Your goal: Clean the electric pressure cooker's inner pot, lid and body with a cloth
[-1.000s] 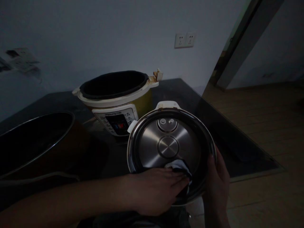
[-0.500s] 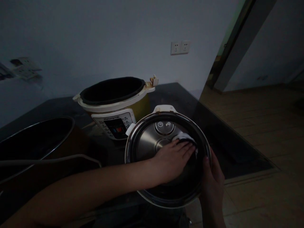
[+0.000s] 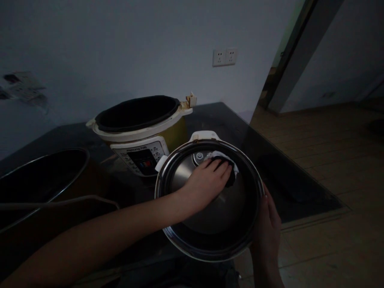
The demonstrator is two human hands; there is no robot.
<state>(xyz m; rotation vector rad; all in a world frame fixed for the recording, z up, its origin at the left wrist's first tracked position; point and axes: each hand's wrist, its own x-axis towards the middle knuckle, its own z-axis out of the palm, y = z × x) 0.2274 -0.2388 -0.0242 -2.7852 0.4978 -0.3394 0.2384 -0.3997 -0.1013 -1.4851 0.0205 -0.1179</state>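
Observation:
A round pressure cooker lid [image 3: 222, 212] is tilted with its metal inner face toward me. My right hand [image 3: 268, 218] grips its right rim, thumb on the near side. Across the lid reaches my left hand [image 3: 207, 182], pressing a black and white cloth [image 3: 230, 178] against the upper part of the inner face, close to the valve fittings. Behind the lid stands the open electric pressure cooker [image 3: 144, 136], its white rim and front control panel showing; the inside is dark.
A large dark pot [image 3: 85, 170] with a shiny rim stands at the left, a pale cord [image 3: 90, 197] passing before it. The black countertop [image 3: 300, 196] ends at an edge on the right, above a tiled floor. Wall sockets [image 3: 225, 57] sit behind.
My left hand has slid the cloth up and left over the lid's inner face, toward the valve fittings. My right hand keeps its hold on the rim. The view has shifted slightly.

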